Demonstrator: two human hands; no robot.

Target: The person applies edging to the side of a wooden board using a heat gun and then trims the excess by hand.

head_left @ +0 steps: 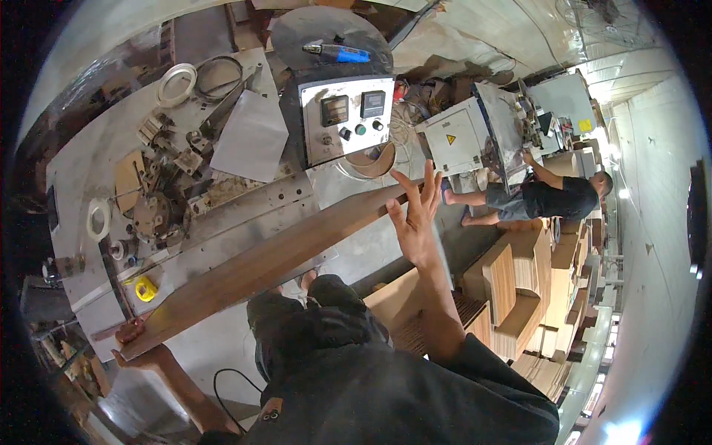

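A long brown wooden board (274,256) slants across the front edge of the machine table. My left hand (141,352) is closed round its lower left end, with fingers over the top side and the thumb below. At the board's far right end is my right hand (419,222), its fingers stretched and spread. It touches or lies just beside the board's end; exact contact is hard to make out. Close to my left hand, a yellow tape measure (145,288) rests on the metal table (89,174). The table also carries a greasy metal mechanism (159,211).
A control box (346,119) with dials stands behind the board, with a blue-handled tool (341,53) above it. A paper sheet (250,137) and a white roll (176,85) lie on the table. Stacked wooden panels (512,289) and another person (549,196) are at the right.
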